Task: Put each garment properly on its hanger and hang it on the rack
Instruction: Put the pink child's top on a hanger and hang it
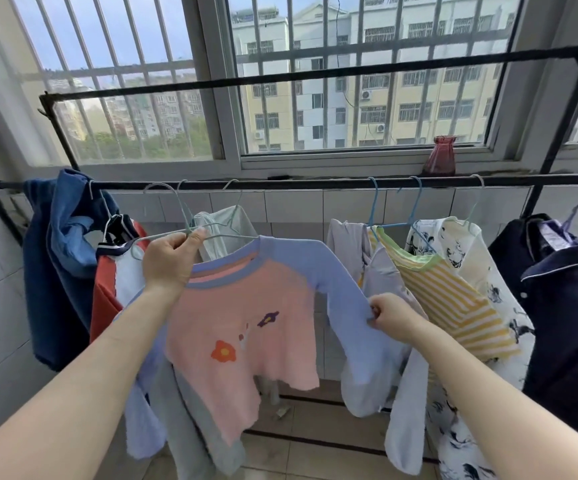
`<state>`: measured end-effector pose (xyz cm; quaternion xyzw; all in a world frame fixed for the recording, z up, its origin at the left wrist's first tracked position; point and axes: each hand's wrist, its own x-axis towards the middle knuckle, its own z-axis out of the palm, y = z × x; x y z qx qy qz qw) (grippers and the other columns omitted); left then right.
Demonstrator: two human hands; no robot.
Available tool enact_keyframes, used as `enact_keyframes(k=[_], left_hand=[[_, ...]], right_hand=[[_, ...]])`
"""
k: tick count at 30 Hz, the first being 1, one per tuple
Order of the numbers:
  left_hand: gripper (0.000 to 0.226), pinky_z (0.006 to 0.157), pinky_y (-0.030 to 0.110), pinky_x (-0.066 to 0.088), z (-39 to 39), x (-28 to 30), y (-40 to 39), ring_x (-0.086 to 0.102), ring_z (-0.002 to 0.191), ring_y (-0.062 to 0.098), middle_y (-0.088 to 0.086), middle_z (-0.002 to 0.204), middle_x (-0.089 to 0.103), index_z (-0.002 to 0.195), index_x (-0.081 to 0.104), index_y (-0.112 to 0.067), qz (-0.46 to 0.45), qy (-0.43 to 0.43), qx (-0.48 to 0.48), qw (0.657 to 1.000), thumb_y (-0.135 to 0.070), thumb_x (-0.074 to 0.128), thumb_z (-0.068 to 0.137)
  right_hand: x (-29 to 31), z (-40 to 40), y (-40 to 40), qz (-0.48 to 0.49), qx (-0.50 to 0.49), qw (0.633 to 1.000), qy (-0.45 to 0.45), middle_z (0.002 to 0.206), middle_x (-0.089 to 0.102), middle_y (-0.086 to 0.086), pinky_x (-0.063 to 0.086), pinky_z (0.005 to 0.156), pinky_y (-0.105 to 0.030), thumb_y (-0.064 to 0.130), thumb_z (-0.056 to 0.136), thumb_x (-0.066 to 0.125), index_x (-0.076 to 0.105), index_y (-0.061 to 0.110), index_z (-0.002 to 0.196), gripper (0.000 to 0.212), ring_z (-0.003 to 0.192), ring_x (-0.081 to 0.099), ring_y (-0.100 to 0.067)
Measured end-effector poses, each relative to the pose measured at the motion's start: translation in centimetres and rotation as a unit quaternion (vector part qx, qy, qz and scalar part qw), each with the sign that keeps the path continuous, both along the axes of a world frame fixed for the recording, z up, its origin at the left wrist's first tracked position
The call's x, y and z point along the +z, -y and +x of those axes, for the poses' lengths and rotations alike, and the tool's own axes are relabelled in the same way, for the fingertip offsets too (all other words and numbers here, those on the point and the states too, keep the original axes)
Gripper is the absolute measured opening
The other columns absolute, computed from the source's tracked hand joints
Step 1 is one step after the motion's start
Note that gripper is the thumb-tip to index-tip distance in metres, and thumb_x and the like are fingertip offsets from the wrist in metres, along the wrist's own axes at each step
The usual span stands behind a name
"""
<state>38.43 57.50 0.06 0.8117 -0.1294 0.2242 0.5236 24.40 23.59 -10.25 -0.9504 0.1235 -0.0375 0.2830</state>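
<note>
My left hand pinches the wire hanger carrying the pink-and-blue top, below the rack rail. My right hand pinches its sleeve.

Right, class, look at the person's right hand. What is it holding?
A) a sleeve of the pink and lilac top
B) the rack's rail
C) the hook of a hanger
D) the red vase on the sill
A: the right hand pinches the lilac sleeve of the pink top, while the left hand holds the hanger.
</note>
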Motion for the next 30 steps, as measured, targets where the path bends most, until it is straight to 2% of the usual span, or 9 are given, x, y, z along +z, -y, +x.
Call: enact_keyframes(k=[4,8,11,13,17,19,22,26,30], left_hand=[[0.058,0.055,0.033,0.024,-0.2,0.1,0.9,0.026,0.050,0.018,-0.007,0.045,0.030,0.050,0.031,-0.014,0.023,-0.008,-0.018,1.000,-0.038,0.065,0.090],[0.059,0.055,0.033,0.024,-0.5,-0.1,2.1,0.027,0.052,0.020,0.006,0.052,0.030,0.052,0.031,-0.012,0.059,0.002,-0.032,0.998,-0.041,0.064,0.091],[0.064,0.056,0.033,0.026,-0.1,-0.2,2.6,0.030,0.054,0.021,0.009,0.054,0.034,0.055,0.036,0.000,0.035,-0.001,-0.043,0.998,-0.046,0.065,0.089],[0.063,0.056,0.033,0.024,-0.1,0.1,2.8,0.027,0.054,0.019,0.005,0.052,0.029,0.052,0.031,-0.008,0.021,0.008,-0.038,0.999,-0.045,0.065,0.090],[0.062,0.054,0.033,0.023,-0.3,-0.1,2.5,0.025,0.051,0.018,0.003,0.051,0.028,0.051,0.029,-0.013,0.048,0.022,-0.021,0.998,-0.045,0.063,0.092],[0.065,0.055,0.033,0.026,-0.2,-0.6,2.6,0.029,0.052,0.019,0.006,0.052,0.032,0.053,0.035,-0.002,0.061,0.017,-0.027,0.998,-0.047,0.063,0.091],[0.066,0.057,0.032,0.027,-0.2,-1.3,3.6,0.031,0.053,0.019,0.007,0.052,0.034,0.055,0.037,0.003,0.081,0.010,-0.063,0.995,-0.044,0.065,0.090],[0.064,0.055,0.031,0.026,-1.2,-1.8,6.0,0.028,0.049,0.015,-0.009,0.043,0.029,0.046,0.031,-0.014,0.112,0.011,-0.141,0.984,-0.044,0.068,0.089],[0.052,0.056,0.028,0.032,-2.0,-2.0,7.5,0.039,0.049,0.005,-0.010,0.048,0.043,0.060,0.054,0.000,0.112,-0.005,-0.197,0.974,-0.039,0.063,0.093]], right_hand=[[-1.2,0.2,-0.6,0.011,-0.033,0.986,-0.162,0.074,0.044,0.001,0.034,0.052,-0.022,0.008,0.084,0.064,0.043,0.018,0.072,0.026,0.063,0.045,-0.013],[0.5,1.2,-2.1,0.221,-0.043,0.966,0.129,0.124,0.047,0.003,0.042,0.093,-0.029,0.010,0.076,0.080,0.043,0.018,0.140,0.075,0.117,0.048,-0.013],[0.9,1.8,-2.5,0.192,-0.012,0.970,0.149,0.078,0.058,0.003,0.042,0.068,-0.031,0.004,0.081,0.069,0.062,0.021,0.088,0.019,0.072,0.050,-0.011],[0.1,1.6,-1.8,0.078,-0.021,0.994,0.073,0.064,0.049,0.000,0.032,0.055,-0.030,0.003,0.080,0.061,0.052,0.014,0.065,0.021,0.062,0.043,-0.015],[-0.3,0.9,-0.8,0.008,-0.053,0.993,-0.103,0.064,0.048,-0.003,0.035,0.052,-0.028,0.004,0.078,0.061,0.047,0.009,0.063,0.021,0.060,0.046,-0.017],[0.6,1.3,-1.0,0.062,-0.082,0.995,-0.004,0.089,0.059,-0.010,0.045,0.072,-0.033,0.010,0.077,0.068,0.061,0.007,0.092,0.016,0.084,0.057,-0.024],[3.1,2.1,-2.3,0.027,-0.061,0.978,0.197,0.128,0.055,-0.013,0.039,0.102,-0.041,0.018,0.078,0.077,0.048,0.009,0.139,0.068,0.122,0.048,-0.028],[6.6,2.5,-6.4,-0.019,0.086,0.971,0.221,0.107,0.068,-0.003,0.046,0.092,-0.041,0.027,0.086,0.072,0.066,0.017,0.118,0.034,0.103,0.059,-0.024],[6.8,3.4,-8.5,0.017,0.074,0.973,0.219,0.081,0.068,0.003,0.052,0.076,-0.042,0.013,0.090,0.058,0.067,0.018,0.083,0.013,0.081,0.061,-0.024]])
